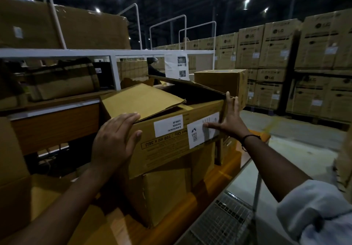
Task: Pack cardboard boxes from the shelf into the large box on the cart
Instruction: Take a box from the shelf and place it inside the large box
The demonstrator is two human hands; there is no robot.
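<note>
A brown cardboard box [167,149] with white labels and upside-down print sits tilted on top of another carton [162,193] on the orange cart [219,180]. Its top flaps are open. My left hand [114,140] presses flat on the box's near left corner, fingers over the top edge. My right hand [228,119] lies with spread straight fingers against the box's right end, thumb on a white label. The white-framed shelf [106,53] stands behind, with more cartons on it.
Another brown box [221,82] sits beyond the cart. Stacked printed cartons [285,54] line the right side on pallets. A wire-mesh cart end [224,220] is at lower right. A large carton [13,159] stands at the left edge. A person is partly seen behind the shelf.
</note>
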